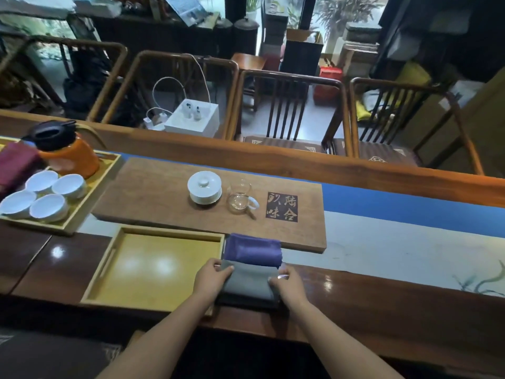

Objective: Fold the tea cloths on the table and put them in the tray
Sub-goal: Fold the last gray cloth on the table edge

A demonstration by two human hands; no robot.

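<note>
The task looks to be in its early or middle part: the yellow wooden tray (153, 266) at the near edge of the surface (382, 294) holds no cloth yet, its bare floor showing only reflected light. Just to its right, the grey tea cloth (250, 283) lies at the near edge, already narrowed into a compact rectangle with a darker layer showing beneath its near side. The left hand (211, 277) grips the cloth's left end, fingers (226, 269) curled over the top, and the right hand (287, 285) grips the right end in the same way. This reads as a final fold or a squaring-up before lifting. Touching the grey cloth's far side, the purple tea cloth (252, 250) lies partly on the near edge of the long wooden tea board (164, 192); it appears folded, though how neatly cannot be told. Still to do, by my judgement: finish the grey cloth, carry both cloths left into the tray. A dark red cloth (16, 165) lies at the far left edge, by the tray of white cups (43, 198); whether it belongs to the task is unclear.
</note>
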